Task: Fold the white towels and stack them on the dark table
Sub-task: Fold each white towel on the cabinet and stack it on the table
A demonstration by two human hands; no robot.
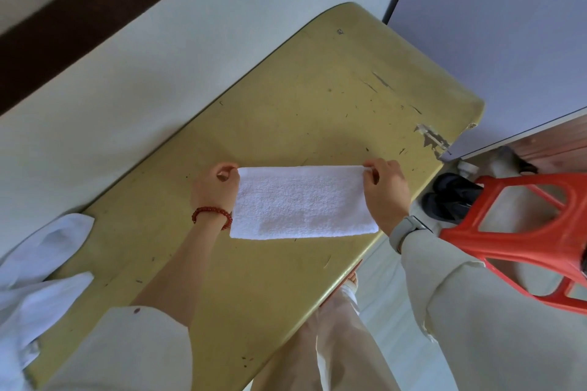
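A white towel [303, 201], folded into a long strip, lies flat on the yellow surface [286, 98]. The left hand [216, 189] pinches the towel's far corner on one short end and the right hand [386, 192] pinches the other, likely to keep the edges square for another fold. More white cloth [38, 270] waits well left of the towel.

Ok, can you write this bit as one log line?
step: folding | left hand: pinches towel far corner | right hand: pinches other far corner | towel: on table
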